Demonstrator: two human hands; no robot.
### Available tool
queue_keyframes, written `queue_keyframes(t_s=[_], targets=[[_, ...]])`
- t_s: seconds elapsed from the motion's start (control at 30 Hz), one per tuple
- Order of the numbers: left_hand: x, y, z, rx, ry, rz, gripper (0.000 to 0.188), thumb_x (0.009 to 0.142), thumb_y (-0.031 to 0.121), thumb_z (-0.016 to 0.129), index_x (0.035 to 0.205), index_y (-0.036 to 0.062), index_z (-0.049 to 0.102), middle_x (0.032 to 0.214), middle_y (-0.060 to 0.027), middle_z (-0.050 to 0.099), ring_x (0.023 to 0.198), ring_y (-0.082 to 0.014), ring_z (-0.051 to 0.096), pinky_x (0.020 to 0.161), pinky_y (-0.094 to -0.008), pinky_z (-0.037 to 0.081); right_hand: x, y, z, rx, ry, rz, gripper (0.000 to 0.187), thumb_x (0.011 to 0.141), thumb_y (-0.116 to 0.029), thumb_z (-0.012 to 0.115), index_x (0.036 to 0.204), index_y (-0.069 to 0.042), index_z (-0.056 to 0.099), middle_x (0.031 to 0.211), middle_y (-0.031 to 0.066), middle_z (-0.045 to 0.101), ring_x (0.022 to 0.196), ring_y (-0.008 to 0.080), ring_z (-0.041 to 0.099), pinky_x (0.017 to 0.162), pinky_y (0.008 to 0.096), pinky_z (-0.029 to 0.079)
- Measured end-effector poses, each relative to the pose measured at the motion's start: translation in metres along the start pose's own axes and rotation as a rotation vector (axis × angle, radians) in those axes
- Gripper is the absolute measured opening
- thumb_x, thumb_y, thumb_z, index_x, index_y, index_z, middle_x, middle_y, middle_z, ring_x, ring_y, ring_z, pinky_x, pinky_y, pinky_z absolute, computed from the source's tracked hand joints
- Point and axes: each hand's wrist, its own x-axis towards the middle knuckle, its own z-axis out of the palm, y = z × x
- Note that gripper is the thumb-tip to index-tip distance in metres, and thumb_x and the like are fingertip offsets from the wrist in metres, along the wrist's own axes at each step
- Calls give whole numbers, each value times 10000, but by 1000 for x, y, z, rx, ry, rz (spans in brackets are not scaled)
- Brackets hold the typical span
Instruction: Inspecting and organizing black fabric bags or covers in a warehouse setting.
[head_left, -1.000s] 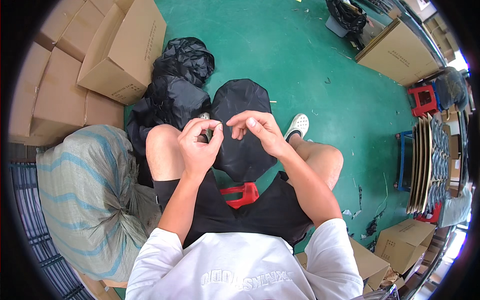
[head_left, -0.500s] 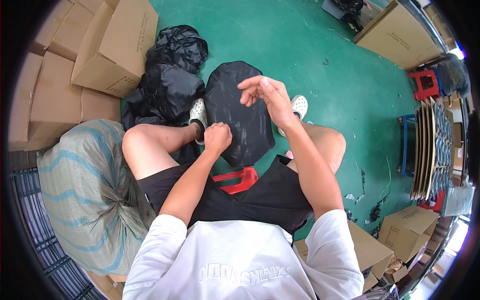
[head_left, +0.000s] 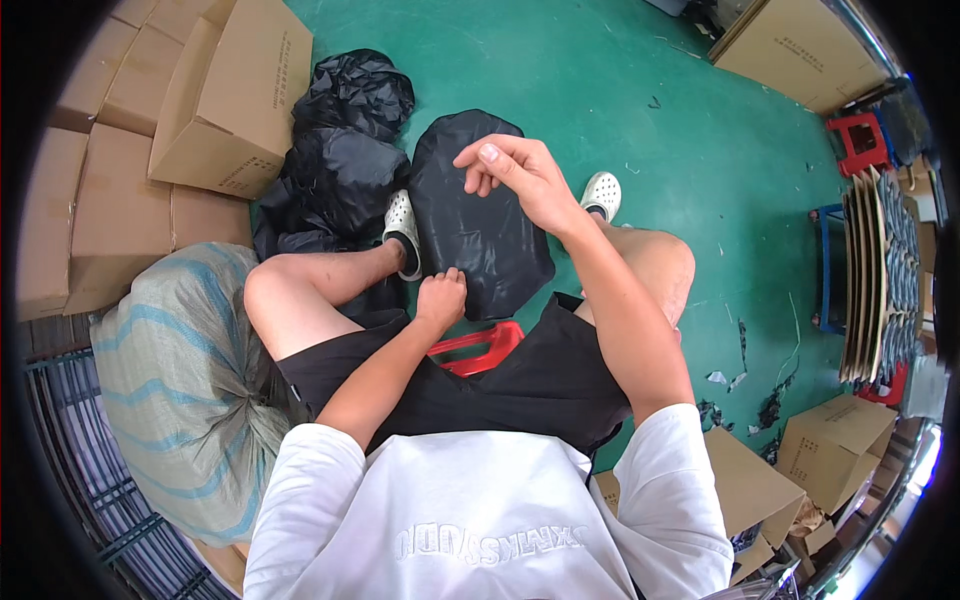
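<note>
Between my feet lies a black, roughly oval piece with a slightly shiny, creased surface (head_left: 490,240); whether it is a cover or a filled pad I cannot make out. My left hand (head_left: 443,298) is closed in a fist at its near left edge, seemingly pinching that edge. Over its upper right part hovers my right hand (head_left: 515,180), fingers loosely curled and the thumb near the index finger. Nothing shows in that right hand, though its palm side is partly hidden.
Crumpled black sheeting (head_left: 350,150) lies left of my foot beside cardboard boxes (head_left: 250,90). A stuffed striped woven sack (head_left: 190,380) stands by my left knee. A red plastic stool (head_left: 480,350) shows between my thighs. Stacked boards (head_left: 865,280) and open boxes (head_left: 835,450) are at right.
My right hand has shifted a little left and its fingers have drawn closer together. The left hand has moved slightly down and right along the black piece's edge.
</note>
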Motion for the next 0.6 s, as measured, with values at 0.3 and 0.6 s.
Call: queue_keyframes(t_s=[0.3, 0.6], targets=[[-24, 11, -21, -315, -104, -173, 279, 792, 229, 696, 1007, 53, 681, 1046, -116, 663, 950, -287, 653, 816, -386, 530, 0, -4, -1, -37, 38, -13, 375, 981, -320, 529, 951, 23, 678, 742, 45, 631, 716, 105, 578, 667, 264, 471], [10, -11, 6, -428, 298, -230, 170, 784, 177, 713, 922, 78, 713, 883, -66, 663, 876, -261, 640, 773, -375, 523, -1, 3, -1, -94, 31, 86, 375, 981, -338, 527, 990, 5, 678, 779, 56, 642, 739, 114, 559, 703, 264, 455]])
